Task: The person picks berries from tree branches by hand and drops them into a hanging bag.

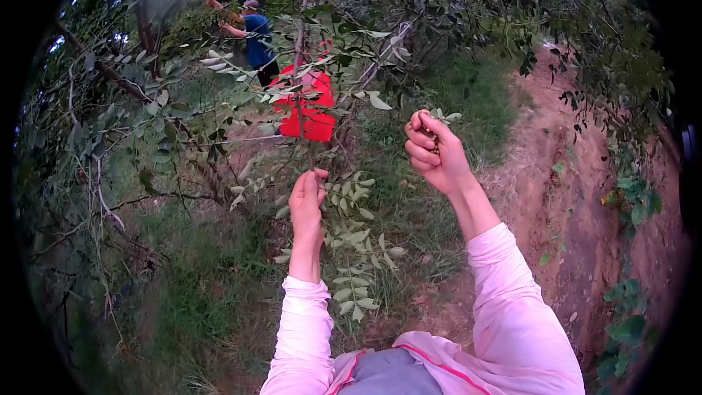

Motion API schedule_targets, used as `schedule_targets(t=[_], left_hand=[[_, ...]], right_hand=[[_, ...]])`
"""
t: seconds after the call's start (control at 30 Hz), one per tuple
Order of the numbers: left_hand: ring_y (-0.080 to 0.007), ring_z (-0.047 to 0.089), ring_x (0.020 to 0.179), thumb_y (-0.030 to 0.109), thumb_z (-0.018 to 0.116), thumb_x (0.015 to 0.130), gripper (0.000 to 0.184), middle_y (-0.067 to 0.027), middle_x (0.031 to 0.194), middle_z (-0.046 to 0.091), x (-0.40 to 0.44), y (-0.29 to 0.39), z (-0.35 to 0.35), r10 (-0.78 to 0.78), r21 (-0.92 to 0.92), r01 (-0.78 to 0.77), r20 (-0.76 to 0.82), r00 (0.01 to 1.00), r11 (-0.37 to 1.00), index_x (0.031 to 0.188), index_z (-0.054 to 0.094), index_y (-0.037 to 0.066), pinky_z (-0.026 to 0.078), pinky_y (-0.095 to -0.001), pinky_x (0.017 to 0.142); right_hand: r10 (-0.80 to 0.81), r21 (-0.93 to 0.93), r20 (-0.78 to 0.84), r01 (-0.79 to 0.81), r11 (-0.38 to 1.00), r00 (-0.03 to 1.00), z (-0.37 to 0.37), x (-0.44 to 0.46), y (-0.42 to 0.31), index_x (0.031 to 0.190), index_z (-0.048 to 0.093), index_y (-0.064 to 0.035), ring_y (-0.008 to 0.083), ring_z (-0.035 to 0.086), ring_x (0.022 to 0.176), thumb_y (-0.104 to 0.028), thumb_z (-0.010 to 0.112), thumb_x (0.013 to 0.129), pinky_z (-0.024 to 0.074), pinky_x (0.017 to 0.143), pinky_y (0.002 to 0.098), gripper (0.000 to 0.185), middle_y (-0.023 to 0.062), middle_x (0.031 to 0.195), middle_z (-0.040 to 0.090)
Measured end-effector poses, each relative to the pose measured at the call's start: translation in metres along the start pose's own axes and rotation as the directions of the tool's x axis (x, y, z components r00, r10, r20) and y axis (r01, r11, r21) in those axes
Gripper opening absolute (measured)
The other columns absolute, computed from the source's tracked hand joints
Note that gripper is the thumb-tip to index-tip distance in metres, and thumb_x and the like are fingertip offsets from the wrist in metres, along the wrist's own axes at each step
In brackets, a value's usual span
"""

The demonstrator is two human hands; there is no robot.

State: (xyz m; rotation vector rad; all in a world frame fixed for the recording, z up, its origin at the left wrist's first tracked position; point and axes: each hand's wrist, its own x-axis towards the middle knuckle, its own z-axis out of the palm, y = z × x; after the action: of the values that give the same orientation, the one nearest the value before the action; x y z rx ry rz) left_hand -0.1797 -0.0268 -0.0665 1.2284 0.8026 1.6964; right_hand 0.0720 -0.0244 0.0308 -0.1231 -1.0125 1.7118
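Observation:
My left hand [307, 201] is closed, thumb and fingers pinching a leafy branch [298, 51] that runs down from above. Pale-green leaflets [351, 281] hang below and to the right of that hand. Apart from it, to the right and a little higher, my right hand [439, 150] is curled into a fist around a small bunch of greenish-brown berries [436, 148]. A few green leaves [446, 115] stick out above its fingers. A bright red bag [307, 121] hangs behind the branch, partly covered by leaves and twigs.
Another person [257, 36] in a blue top and a hat stands at the back left, arms raised into the foliage. A bare dirt track [556, 212] runs along the right side. Grass [190, 292] covers ground at lower left, and thin branches [124, 84] cross the left side.

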Motion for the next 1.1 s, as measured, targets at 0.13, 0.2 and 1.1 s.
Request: schedule_targets(t=[0.13, 0.2, 1.1], left_hand=[[-0.0017, 0.026, 0.058, 0.031, 0.044, 0.104, 0.032, 0.0092, 0.065, 0.033, 0.005, -0.014, -0.004, 0.029, -0.053, -0.027, 0.043, 0.999, 0.998, 0.102, 0.062, 0.004, 0.019, -0.0204, 0.054], [-0.0014, 0.026, 0.058, 0.031, 0.045, 0.104, 0.032, 0.0095, 0.065, 0.033, 0.007, -0.018, -0.003, 0.017, -0.083, -0.014, 0.03, 0.999, 0.996, 0.103, 0.062, 0.004, 0.019, -0.0202, 0.054], [-0.0014, 0.027, 0.058, 0.032, 0.045, 0.104, 0.033, 0.0094, 0.065, 0.034, 0.005, -0.016, -0.006, -0.011, -0.042, 0.013, 0.043, 0.999, 0.999, 0.104, 0.063, 0.004, 0.02, -0.0198, 0.054]], right_hand=[[0.055, 0.299, 0.053, -0.068, 0.952, 0.997, -0.009, -0.014, 0.03, 0.096, 0.055, -0.0071, 0.0048, 0.029, 0.042, -0.024, 0.041, 0.101, 0.0222, 0.036, 0.0204, 0.023, -0.004, 0.061, 0.036], [0.059, 0.484, 0.105, -0.103, 0.869, 0.993, -0.011, -0.014, 0.039, 0.091, 0.053, -0.006, 0.0069, 0.03, 0.042, -0.023, 0.041, 0.1, 0.0232, 0.036, 0.0216, 0.023, -0.0016, 0.063, 0.037], [0.203, -0.226, -0.131, -0.228, 0.947, 0.97, 0.037, 0.109, 0.03, 0.09, 0.05, -0.0065, 0.0033, 0.03, 0.044, -0.026, 0.042, 0.103, 0.0192, 0.038, 0.0207, 0.025, -0.0043, 0.066, 0.043]])
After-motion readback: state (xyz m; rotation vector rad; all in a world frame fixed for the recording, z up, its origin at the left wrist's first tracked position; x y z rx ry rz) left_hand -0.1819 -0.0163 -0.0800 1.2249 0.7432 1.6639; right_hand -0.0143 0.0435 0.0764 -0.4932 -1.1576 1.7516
